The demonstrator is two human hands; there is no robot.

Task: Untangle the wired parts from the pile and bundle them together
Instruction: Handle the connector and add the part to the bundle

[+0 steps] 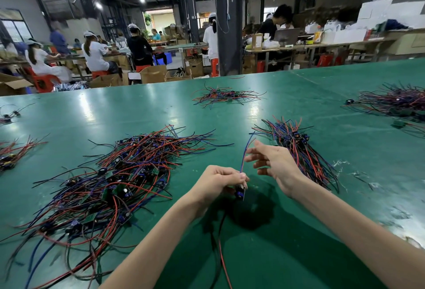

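Left hand [218,181] pinches a wired part [239,193]; its blue lead [245,150] runs up-away past the fingertips. Right hand [273,162] fingers loose, beside the lead.

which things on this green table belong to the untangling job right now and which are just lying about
In the job: left hand gripping one wired part; right hand, fingers loose by its blue wire; big tangled pile; sorted bundle at right.
Just lying about: small far pile; far-right heap; left-edge wires.
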